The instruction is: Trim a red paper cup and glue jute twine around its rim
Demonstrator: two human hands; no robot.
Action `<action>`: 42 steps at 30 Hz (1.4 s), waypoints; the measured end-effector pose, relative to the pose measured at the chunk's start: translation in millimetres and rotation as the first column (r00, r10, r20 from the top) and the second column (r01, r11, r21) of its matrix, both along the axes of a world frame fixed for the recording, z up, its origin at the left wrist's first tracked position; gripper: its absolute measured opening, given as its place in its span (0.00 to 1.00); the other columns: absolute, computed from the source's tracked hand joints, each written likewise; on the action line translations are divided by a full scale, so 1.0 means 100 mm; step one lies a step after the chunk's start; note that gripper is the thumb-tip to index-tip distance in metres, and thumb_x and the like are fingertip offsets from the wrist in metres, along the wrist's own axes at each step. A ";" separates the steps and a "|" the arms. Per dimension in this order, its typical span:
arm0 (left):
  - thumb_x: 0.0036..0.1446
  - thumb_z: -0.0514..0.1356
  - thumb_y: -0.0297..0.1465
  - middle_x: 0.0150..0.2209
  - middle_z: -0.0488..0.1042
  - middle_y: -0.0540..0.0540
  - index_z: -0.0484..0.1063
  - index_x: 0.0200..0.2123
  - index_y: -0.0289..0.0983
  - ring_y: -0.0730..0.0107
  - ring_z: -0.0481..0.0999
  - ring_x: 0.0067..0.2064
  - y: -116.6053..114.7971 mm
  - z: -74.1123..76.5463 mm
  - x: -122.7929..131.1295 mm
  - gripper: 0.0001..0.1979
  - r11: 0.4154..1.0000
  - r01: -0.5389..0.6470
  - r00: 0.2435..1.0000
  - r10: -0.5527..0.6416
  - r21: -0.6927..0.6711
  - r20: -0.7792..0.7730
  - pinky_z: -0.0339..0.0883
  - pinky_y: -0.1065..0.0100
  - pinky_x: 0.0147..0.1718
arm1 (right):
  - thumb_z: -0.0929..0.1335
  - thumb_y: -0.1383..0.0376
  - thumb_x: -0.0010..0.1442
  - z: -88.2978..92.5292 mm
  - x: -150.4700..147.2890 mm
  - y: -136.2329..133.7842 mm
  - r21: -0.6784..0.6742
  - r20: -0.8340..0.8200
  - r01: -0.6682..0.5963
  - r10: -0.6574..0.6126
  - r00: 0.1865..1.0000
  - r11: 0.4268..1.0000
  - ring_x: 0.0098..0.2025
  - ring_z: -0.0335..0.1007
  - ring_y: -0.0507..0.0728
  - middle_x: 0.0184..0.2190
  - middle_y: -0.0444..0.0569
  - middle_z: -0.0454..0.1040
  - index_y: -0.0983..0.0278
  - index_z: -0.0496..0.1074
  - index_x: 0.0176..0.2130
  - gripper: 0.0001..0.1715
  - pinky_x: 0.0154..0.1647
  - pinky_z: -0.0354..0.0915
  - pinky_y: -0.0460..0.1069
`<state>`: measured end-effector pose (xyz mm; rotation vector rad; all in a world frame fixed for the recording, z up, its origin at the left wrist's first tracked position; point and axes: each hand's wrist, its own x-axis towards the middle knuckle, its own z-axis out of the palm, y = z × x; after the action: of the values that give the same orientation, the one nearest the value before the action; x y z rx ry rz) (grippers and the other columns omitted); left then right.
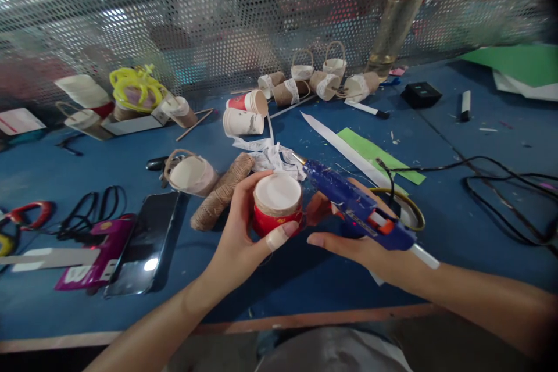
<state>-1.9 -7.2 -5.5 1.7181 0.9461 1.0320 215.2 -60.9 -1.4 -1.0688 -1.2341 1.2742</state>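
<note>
My left hand (248, 224) is wrapped round a red paper cup (279, 224) that stands bottom up, with brown twine wound about its upper end. A bandage covers the thumb. In my right hand (353, 244) is a blue hot glue gun (349, 192), a white glue stick poking out of its back. The nozzle points up and left, above the cup's far right side. Left of the cup lies a roll of twine (222, 193). White lace ribbon (274, 157) is heaped just behind the cup.
Small twine-wrapped baskets (325, 86) and paper cups (246, 113) stand along the mesh screen (244, 17). A phone (146, 244) and scissors (30, 215) lie at left. Green paper (375, 154) and a black cable (488, 186) lie right, with a bottle (396, 23) behind.
</note>
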 end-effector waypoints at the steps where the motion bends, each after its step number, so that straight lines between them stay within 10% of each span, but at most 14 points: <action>1: 0.56 0.74 0.34 0.59 0.75 0.46 0.65 0.63 0.48 0.56 0.78 0.59 -0.01 -0.01 0.01 0.35 1.000 -0.001 1.000 0.001 0.016 -0.013 0.73 0.57 0.59 | 0.81 0.65 0.55 -0.01 0.00 0.00 0.009 0.019 0.016 -0.016 1.000 1.000 0.42 0.82 0.60 0.39 0.42 0.82 0.54 0.70 0.41 0.20 0.45 0.80 0.56; 7: 0.56 0.74 0.33 0.57 0.76 0.45 0.64 0.63 0.47 0.56 0.79 0.57 -0.04 -0.01 0.02 0.35 0.998 0.012 0.999 -0.010 0.054 -0.037 0.74 0.58 0.57 | 0.78 0.60 0.60 -0.03 -0.01 0.01 0.057 0.135 0.106 -0.113 0.984 0.993 0.36 0.80 0.56 0.34 0.42 0.81 0.57 0.72 0.37 0.13 0.39 0.77 0.51; 20: 0.54 0.75 0.39 0.53 0.79 0.45 0.73 0.59 0.47 0.54 0.79 0.53 -0.03 0.08 0.02 0.30 0.912 0.066 0.987 0.000 -0.404 0.161 0.76 0.62 0.51 | 0.81 0.63 0.53 0.16 0.03 0.10 -0.211 -0.095 0.031 -0.052 0.994 0.977 0.20 0.70 0.48 0.25 0.36 0.76 0.59 0.69 0.33 0.20 0.23 0.71 0.45; 42: 0.49 0.76 0.43 0.54 0.81 0.40 0.76 0.59 0.45 0.44 0.80 0.55 -0.06 0.03 -0.01 0.34 0.811 0.209 0.955 -0.050 -0.546 0.292 0.77 0.54 0.53 | 0.78 0.56 0.60 0.22 0.05 0.11 -0.061 0.058 0.041 -0.037 0.998 0.997 0.25 0.73 0.52 0.25 0.38 0.73 0.57 0.65 0.32 0.20 0.30 0.76 0.48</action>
<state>-3.2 -13.5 -2.1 1.0903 0.8392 0.7548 220.3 -49.7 20.8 -1.1760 -1.2169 1.2669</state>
